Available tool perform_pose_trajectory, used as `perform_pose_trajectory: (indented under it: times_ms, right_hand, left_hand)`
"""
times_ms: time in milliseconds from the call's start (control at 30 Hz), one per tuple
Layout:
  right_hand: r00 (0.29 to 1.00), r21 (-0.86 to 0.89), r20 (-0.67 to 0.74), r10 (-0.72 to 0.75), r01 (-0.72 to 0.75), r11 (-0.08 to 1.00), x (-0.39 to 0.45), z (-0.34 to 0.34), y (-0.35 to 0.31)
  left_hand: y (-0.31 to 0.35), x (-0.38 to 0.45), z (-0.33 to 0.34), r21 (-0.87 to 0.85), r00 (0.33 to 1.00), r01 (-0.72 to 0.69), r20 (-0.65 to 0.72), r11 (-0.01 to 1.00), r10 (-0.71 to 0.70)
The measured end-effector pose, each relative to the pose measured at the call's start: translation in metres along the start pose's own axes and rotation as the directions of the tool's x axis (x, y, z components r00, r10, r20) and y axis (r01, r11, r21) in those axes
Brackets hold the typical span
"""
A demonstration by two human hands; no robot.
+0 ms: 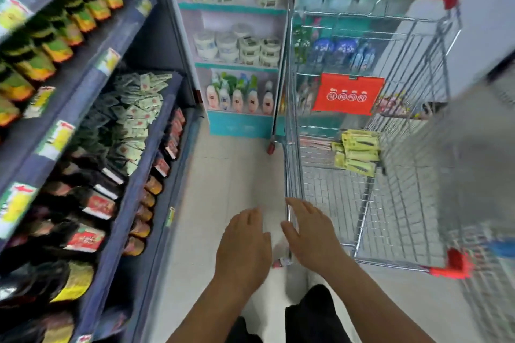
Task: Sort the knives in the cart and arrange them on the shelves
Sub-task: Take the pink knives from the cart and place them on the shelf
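A wire shopping cart (292,164) with red trim stands on the right of the aisle. Inside it lies a small pile of knives in yellow-green card packs (358,152), toward the cart's far side. My left hand (243,245) hovers over the floor just left of the cart, fingers relaxed and holding nothing. My right hand (309,231) is beside it at the cart's near left corner post, fingers straight, holding nothing; whether it touches the post I cannot tell. The view is blurred by motion.
Blue shelves (133,175) on the left hold dark bottles, green sachets and yellow-green packs. A teal and white shelf unit (237,122) with tubs and bottles closes the aisle ahead. Pale tiled floor (228,175) runs between shelves and cart. A second cart's wire (487,301) shows at lower right.
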State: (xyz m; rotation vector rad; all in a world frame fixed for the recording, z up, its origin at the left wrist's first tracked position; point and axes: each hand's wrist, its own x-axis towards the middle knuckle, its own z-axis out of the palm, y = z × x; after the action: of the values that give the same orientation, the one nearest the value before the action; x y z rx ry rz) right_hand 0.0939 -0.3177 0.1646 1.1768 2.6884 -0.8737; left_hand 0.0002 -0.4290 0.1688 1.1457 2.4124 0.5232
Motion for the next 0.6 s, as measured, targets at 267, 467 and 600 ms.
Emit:
perform_pose_trajectory:
  times_ms: [267,467,600]
  right_hand:
    - [0.999,0.065,0.017,0.041,-0.042,0.997,0.058,-0.056,0.122]
    - [0.996,0.038,0.088,0.032,-0.035,0.999,0.124,-0.084,0.194]
    - [0.993,0.030,0.114,0.028,-0.032,0.999,0.174,-0.088,0.225]
  left_hand:
    - [0.110,0.089,0.061,-0.017,0.999,-0.003,0.052,1.000,0.004]
    - [0.163,0.165,0.106,-0.030,0.990,0.073,0.125,0.997,-0.069]
    - [0.175,0.215,0.133,-0.025,0.979,0.144,0.150,0.989,-0.138]
